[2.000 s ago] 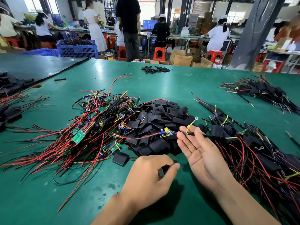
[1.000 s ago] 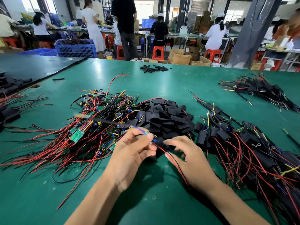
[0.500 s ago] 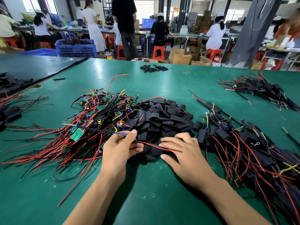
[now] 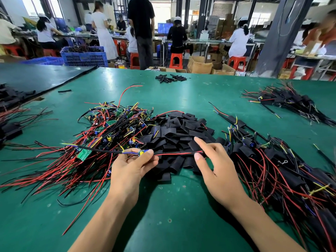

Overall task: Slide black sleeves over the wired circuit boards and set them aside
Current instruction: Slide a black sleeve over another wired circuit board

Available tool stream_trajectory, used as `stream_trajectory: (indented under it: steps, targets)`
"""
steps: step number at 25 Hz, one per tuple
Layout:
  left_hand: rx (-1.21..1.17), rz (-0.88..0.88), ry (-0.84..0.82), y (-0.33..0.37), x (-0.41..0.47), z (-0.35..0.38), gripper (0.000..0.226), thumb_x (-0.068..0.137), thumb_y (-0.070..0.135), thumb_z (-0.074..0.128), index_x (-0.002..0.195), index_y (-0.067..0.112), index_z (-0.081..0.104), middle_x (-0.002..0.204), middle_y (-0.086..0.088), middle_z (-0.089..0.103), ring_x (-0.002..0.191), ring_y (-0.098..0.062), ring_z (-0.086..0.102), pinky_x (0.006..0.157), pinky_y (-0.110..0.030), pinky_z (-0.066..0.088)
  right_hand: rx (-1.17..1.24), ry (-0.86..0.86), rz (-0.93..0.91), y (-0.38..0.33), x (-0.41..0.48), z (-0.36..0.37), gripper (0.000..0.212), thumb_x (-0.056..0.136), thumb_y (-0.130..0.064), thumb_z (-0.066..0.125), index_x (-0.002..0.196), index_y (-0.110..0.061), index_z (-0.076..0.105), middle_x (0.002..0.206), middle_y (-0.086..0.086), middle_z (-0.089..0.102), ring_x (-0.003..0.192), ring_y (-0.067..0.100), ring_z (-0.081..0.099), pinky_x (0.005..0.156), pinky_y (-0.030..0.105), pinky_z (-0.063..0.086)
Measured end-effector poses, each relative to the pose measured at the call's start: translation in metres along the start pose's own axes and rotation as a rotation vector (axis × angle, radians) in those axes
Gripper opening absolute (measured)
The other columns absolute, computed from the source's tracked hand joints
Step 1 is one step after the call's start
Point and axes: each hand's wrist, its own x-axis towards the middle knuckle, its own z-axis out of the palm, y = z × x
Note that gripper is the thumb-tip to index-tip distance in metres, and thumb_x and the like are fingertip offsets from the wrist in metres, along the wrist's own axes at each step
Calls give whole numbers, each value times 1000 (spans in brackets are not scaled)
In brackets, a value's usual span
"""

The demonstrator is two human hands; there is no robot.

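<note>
The board, judged light and fragile, is pinched in the left grip, its limp wires pinched at 3 o'clock in the right grip.

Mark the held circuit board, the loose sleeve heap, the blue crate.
held circuit board (image 4: 141, 152): head view, visible part between fingertips.
loose sleeve heap (image 4: 178, 131): head view, heap's middle.
blue crate (image 4: 84, 58): head view, front wall.

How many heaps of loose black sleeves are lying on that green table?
2. The large heap lies in the middle of the table; the small heap sits near the far edge. Dark pieces at the left edge may be more, too unclear to tell.
</note>
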Motion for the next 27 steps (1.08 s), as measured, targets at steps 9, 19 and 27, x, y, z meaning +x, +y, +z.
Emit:
stream_trajectory:
  steps: [9, 19, 27]
  targets:
    - [65, 177, 153, 6, 7, -7, 24, 86, -6, 70, 98, 3, 52, 85, -25, 63, 66, -26, 72, 64, -24, 59, -109, 42, -62, 6, 6, -11, 31, 97, -17, 65, 128, -14, 67, 118, -11, 57, 111, -17, 46, 97, 0, 26]
    - [129, 148, 123, 7, 5, -9, 25, 83, -5, 73, 96, 4, 54, 79, -21, 65, 64, -28, 72, 63, -27, 59, -173, -41, -115, 7, 2, -10, 32, 98, -22, 62, 130, -17, 66, 121, -9, 56, 113, 10, 54, 103, 29, 39]
    - [168, 43, -74, 2, -4, 0, 20, 83, -3, 72, 89, 7, 56, 72, -16, 65, 58, -28, 67, 57, -30, 58, -276, -6, -247, 0, -3, -3, 29, 91, -32, 66, 118, -23, 73, 115, -12, 66, 107, 5, 55, 99, 23, 32]
